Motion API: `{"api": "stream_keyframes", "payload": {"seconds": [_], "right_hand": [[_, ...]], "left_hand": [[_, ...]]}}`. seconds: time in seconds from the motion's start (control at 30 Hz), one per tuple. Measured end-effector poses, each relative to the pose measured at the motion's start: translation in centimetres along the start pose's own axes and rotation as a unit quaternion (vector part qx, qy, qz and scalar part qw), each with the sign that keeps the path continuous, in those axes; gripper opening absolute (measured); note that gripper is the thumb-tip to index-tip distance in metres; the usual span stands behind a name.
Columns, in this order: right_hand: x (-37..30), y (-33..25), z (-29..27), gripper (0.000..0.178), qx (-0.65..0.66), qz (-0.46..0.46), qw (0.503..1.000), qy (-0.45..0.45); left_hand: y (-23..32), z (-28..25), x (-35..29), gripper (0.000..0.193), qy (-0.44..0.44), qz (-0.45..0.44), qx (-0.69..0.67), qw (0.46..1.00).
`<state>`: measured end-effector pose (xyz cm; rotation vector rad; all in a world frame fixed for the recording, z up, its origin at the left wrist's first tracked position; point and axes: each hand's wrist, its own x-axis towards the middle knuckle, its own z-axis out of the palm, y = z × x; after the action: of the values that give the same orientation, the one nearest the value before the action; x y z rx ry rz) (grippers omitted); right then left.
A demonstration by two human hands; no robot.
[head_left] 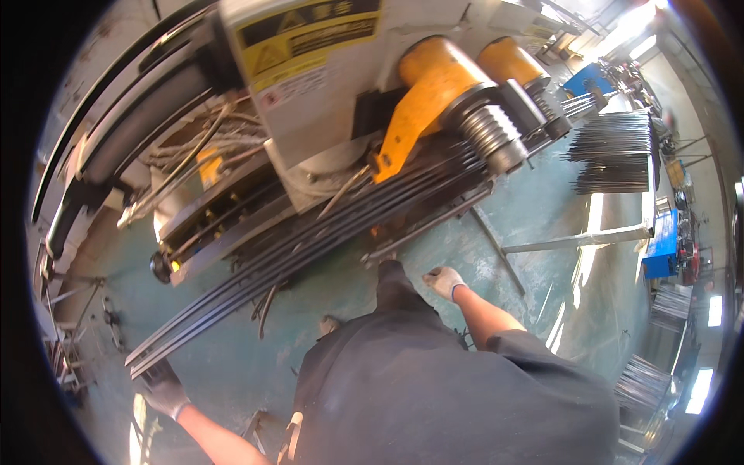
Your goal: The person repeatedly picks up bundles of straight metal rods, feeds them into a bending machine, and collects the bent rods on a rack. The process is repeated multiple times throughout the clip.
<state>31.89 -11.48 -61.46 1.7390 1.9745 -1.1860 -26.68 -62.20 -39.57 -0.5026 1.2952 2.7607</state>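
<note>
Several long, thin dark metal bars run slantwise from the machine at the upper right down to the lower left. My left hand, in a glove with a dark palm side, is closed at their near left ends; the bars partly hide its fingers. In a pale work glove, my right hand is curled into a loose fist in front of my body, apart from the bars, with nothing visible in it. Above the bars stands the machine's yellow-orange arm, beside a ribbed metal cylinder.
A pale machine housing with warning labels overhangs the bars. A metal-framed rack with stacked dark rods stands at the right. Blue equipment is beyond it. A round black knob juts out at the left.
</note>
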Motion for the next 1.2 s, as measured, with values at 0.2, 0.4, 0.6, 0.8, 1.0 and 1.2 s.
{"api": "stream_keyframes", "payload": {"seconds": [0.2, 0.4, 0.6, 0.8, 1.0, 1.2], "right_hand": [[8.0, 3.3, -6.2, 0.060, -0.031, 0.029, 0.998, -0.043], [21.4, 14.9, -8.6, 0.045, -0.373, -0.422, 0.813, 0.145], [17.8, 5.3, -13.8, 0.042, 0.052, 0.060, 0.996, -0.034], [11.0, 7.1, -12.8, 0.055, 0.035, 0.045, 0.998, 0.010], [2.4, 11.6, -10.9, 0.057, 0.020, 0.089, 0.996, 0.002], [-0.7, 10.1, -14.7, 0.053, 0.063, 0.042, 0.992, 0.103]], "left_hand": [[-18.5, -2.4, -7.3, 0.079, 0.080, -0.196, -0.034, 0.977], [-35.0, -0.1, -17.3, 0.026, -0.367, -0.028, 0.521, 0.770], [-35.8, 2.2, -18.9, 0.037, -0.144, -0.249, 0.391, 0.874], [-36.4, 2.3, -17.2, 0.034, -0.117, -0.296, 0.363, 0.876], [-37.6, 3.5, -22.2, 0.042, -0.091, -0.353, 0.323, 0.874], [-40.2, -5.5, -15.7, 0.051, -0.310, -0.421, 0.200, 0.829]]}}
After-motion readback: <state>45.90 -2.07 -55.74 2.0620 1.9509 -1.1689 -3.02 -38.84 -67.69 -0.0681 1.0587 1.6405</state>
